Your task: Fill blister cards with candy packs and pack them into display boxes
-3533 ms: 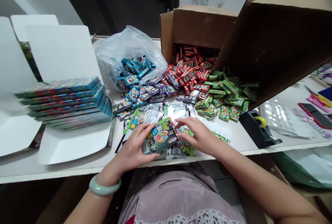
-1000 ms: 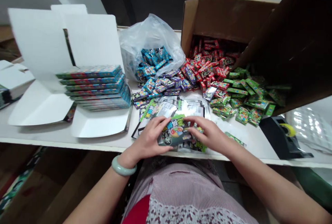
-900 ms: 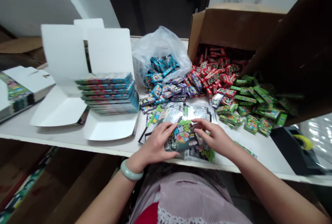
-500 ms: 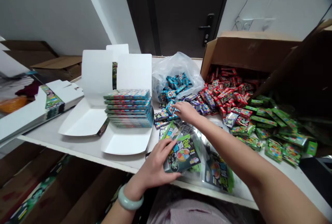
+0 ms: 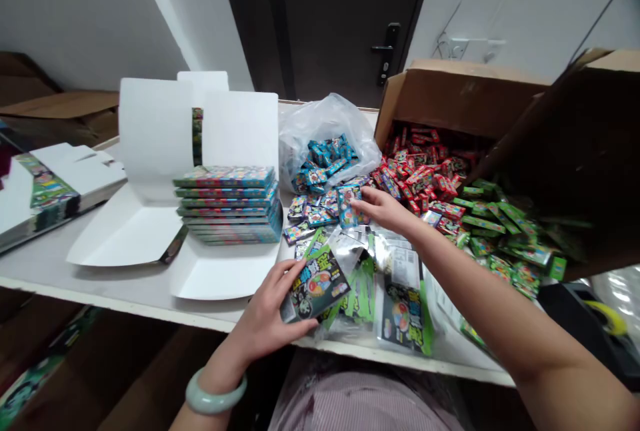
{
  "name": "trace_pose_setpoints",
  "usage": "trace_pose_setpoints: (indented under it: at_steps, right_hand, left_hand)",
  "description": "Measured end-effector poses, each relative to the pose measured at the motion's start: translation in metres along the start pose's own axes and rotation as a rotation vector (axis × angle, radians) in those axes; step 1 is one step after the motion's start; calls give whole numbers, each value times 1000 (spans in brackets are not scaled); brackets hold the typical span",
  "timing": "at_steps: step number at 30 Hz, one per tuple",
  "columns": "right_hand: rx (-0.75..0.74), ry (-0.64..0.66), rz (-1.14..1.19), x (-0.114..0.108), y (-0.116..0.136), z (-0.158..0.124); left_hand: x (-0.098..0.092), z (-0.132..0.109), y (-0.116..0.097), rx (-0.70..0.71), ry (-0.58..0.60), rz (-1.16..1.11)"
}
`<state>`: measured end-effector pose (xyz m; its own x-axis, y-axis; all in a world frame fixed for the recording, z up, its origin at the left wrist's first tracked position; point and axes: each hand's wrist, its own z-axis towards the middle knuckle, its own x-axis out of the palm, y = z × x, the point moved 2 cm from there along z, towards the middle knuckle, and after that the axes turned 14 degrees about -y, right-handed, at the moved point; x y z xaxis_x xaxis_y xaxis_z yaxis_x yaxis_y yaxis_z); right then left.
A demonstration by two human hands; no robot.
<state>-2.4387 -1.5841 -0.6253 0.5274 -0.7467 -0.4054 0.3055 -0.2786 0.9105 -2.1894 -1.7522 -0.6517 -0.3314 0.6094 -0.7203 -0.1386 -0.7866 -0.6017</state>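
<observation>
My left hand (image 5: 267, 314) is closed on a black printed packet (image 5: 320, 284) with colourful lettering, held tilted above the table's front edge. Between the fingertips of my right hand (image 5: 387, 211) is a small blue printed box (image 5: 348, 206), lifted upright over a loose pile of small purple and blue boxes (image 5: 320, 216). Below and between my hands lie more black-and-green packets (image 5: 401, 311) in clear plastic. Behind the pile, a clear plastic bag (image 5: 345, 111) holds more small blue boxes (image 5: 333, 154).
An open white carton (image 5: 150, 131) with a stack of flat printed boxes (image 5: 227, 201) stands on the left. At right, a cardboard box (image 5: 465, 94) spills red boxes (image 5: 423, 178), beside green ones (image 5: 493, 218). Folded white cartons (image 5: 75, 171) lie far left.
My right hand has picked a small blue box from the pile and drawn it slightly right. My left hand still holds the black packet. The camera view has shifted a little.
</observation>
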Motion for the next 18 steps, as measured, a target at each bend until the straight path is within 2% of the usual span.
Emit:
trace_pose_setpoints:
  at_steps: [3,6,9,12,15,18]
  right_hand:
    - [227,24,263,-22,-8,-54]
    - [290,-23,319,-39,-16,-92]
    - [321,-55,287,-54,-26,-116]
    - [278,-48,243,-65,-36,-129]
    - [208,-46,76,-76,-45,-130]
    - [55,99,-200,-79,-46,-119]
  left_hand:
    - [5,3,0,22,20,4]
    - [12,6,-6,48,61,28]
    - [17,10,-16,72,93,39]
    - [21,13,-25,95,94,52]
    - [26,16,-32,124,96,75]
    - [32,18,-36,155,107,89]
